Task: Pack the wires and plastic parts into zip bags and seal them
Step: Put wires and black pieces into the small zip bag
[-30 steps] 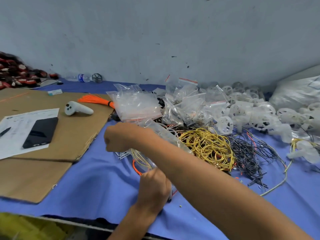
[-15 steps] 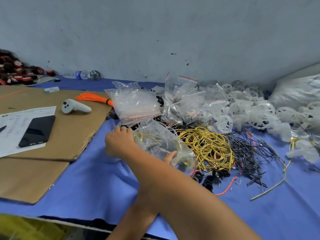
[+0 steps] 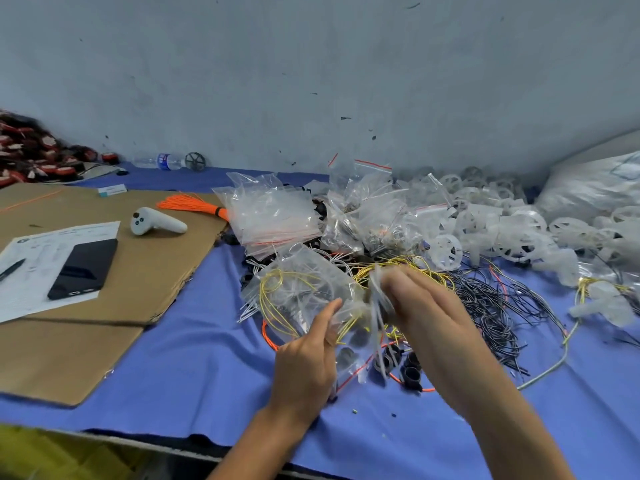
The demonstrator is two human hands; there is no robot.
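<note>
Table: a blue-covered table (image 3: 207, 375) runs right up to you; both your forearms reach out over its near edge.
Left hand: your left hand (image 3: 308, 362) holds the near side of a clear zip bag (image 3: 298, 289), with the thumb pressed on top and the fingers hidden underneath.
Right hand: your right hand (image 3: 426, 313) is at the bag's right edge with its fingers fairly straight. It is blurred, so you cannot tell whether it grips the plastic.
Zip bag: it is lifted slightly off the table between your hands. Yellow wires (image 3: 277, 285) and pale parts show through it, and its red-lined edge hangs down towards you.
Loose parts: black rings (image 3: 408, 368) and an orange wire loop lie on the cloth just beside the bag.
Step in hand: probably settling the contents and finding the bag's mouth so it can be sealed.
Doing it well: push every wire end below the zip line, press the air out, then pinch along the strip from one corner to the other. A stray wire in the track would likely stop it closing.
Wire piles: a yellow coil (image 3: 408, 268) sits beyond your right hand, with black wires (image 3: 485, 299) to its right.
Further back: a stack of empty zip bags (image 3: 273, 216), and white plastic wheels (image 3: 485, 230) heaped to the right.
Left side: cardboard (image 3: 138, 271) carries a phone (image 3: 83, 268) and a white controller (image 3: 156, 221).
Far edge: a water bottle (image 3: 162, 161) lies against the wall.
</note>
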